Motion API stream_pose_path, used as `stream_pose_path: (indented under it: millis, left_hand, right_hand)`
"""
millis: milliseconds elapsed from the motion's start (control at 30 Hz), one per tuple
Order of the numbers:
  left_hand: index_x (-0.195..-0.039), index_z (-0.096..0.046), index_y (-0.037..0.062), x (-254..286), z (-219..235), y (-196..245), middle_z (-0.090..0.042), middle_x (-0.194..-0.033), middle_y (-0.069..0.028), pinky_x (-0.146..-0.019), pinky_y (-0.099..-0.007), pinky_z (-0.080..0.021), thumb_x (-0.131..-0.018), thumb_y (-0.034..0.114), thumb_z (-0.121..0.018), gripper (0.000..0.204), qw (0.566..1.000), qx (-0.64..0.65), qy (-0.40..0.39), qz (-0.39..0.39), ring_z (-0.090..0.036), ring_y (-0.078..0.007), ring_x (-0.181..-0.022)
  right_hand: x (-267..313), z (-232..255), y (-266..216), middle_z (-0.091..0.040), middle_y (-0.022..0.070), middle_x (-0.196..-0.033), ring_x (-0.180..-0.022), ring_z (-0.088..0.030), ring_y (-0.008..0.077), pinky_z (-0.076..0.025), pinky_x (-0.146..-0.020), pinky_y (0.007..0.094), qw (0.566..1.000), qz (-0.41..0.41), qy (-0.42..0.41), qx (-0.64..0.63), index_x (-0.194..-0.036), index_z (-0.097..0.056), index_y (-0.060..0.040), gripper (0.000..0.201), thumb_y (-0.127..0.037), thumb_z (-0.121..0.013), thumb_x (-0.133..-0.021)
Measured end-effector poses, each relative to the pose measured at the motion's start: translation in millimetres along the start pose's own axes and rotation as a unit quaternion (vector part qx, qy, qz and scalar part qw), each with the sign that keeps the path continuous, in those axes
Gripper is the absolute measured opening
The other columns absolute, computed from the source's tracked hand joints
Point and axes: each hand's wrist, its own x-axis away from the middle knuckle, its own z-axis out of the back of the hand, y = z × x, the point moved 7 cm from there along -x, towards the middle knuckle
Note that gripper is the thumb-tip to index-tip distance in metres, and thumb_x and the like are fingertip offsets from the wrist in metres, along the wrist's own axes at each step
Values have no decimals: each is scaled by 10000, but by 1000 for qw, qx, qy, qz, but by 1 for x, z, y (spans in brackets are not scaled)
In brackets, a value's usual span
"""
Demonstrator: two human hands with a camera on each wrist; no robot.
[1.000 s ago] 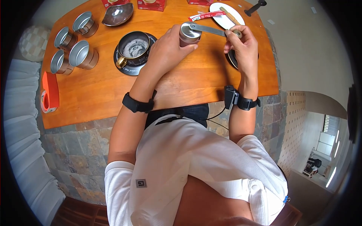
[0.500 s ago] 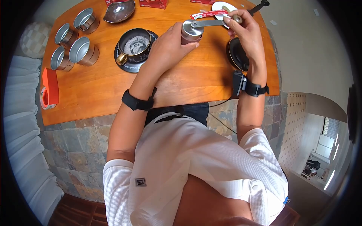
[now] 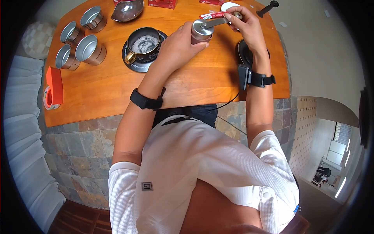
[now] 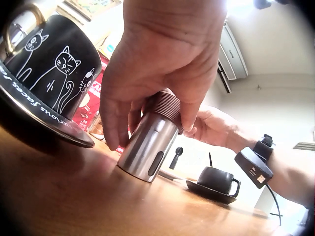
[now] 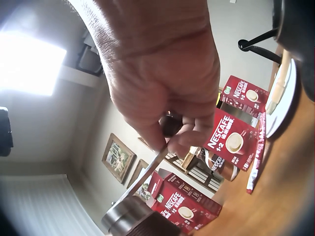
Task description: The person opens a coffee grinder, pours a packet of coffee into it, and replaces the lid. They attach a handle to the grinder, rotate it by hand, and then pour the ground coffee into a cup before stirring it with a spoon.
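Note:
A steel hand coffee grinder [image 4: 150, 145] with a ribbed band stands close over the wooden table. My left hand [image 3: 179, 46] grips its upper part from above, fingers curled round the band. Out from its round lid reaches a flat metal crank [image 3: 216, 22]. With thumb and fingers, my right hand [image 3: 250, 30] pinches the crank's dark knob [image 5: 170, 125], partly hidden by the fingers. Left of the grinder, a black cup [image 4: 59, 66] with white cat drawings and a gold handle sits on a black saucer [image 3: 134, 66]; white streaky residue shows inside.
Several metal cups [image 3: 90, 52] stand at the left, behind an orange-red tape dispenser [image 3: 55, 87]. A dark bowl [image 3: 127, 11] and red Nescafe boxes [image 5: 236, 140] are at the back. Beyond the right hand are a red stick packet [image 5: 256, 169] and white plate [image 5: 283, 105]. A black cup [image 4: 216, 180] sits nearer.
The right hand has swung the crank round toward the table's far side, moving away from the body. The left hand keeps its grip on the grinder. The head view has shifted slightly.

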Motion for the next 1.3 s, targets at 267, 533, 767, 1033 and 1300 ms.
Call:
stream_pose_path:
  millis: [267,533,767,1033,1300]
  left_hand:
    - [-1259,-545,25,1,0,-1,-688,-1148,-206,-908,-412,-523,-851,376,-753,577,1000,-18,2,8,-677,-336,-1074]
    - [-1269,-541,27,0,-3,-2,-686,-1161,-198,-914,-412,-520,-850,360,-754,576,1000,-6,0,0,-675,-332,-1080]
    - [-1258,-556,41,-3,-7,-8,-701,-1131,-171,-901,-386,-526,-840,305,-745,530,1000,-8,2,6,-689,-299,-1043]
    - [-1274,-550,84,-1,-18,-33,-649,-1240,-160,-906,-429,-519,-852,360,-725,534,976,147,42,-155,-632,-346,-1120]
    - [-1281,-559,17,-4,-13,-12,-662,-1185,-192,-947,-421,-503,-861,316,-720,541,997,-31,-65,16,-649,-351,-1091]
  right_hand:
    - [46,8,-8,-608,-25,-754,-659,-545,61,-457,-597,226,991,-27,91,98,-1106,-694,-52,259,-207,-749,-906]
    - [115,3,-58,-702,81,-903,-684,-597,121,-495,-625,262,973,65,47,218,-1150,-701,-29,282,-137,-741,-893]
    - [130,-42,-101,-675,114,-909,-728,-650,261,-524,-673,324,957,124,-111,236,-1146,-704,-32,308,-114,-739,-851]
    - [79,-116,-139,-598,108,-930,-932,-615,318,-513,-766,426,883,330,-200,269,-1025,-684,-81,220,-161,-732,-826]
    - [-4,-152,-143,-635,127,-801,-723,-621,282,-520,-657,357,816,411,-222,339,-958,-660,2,129,-111,-658,-896]
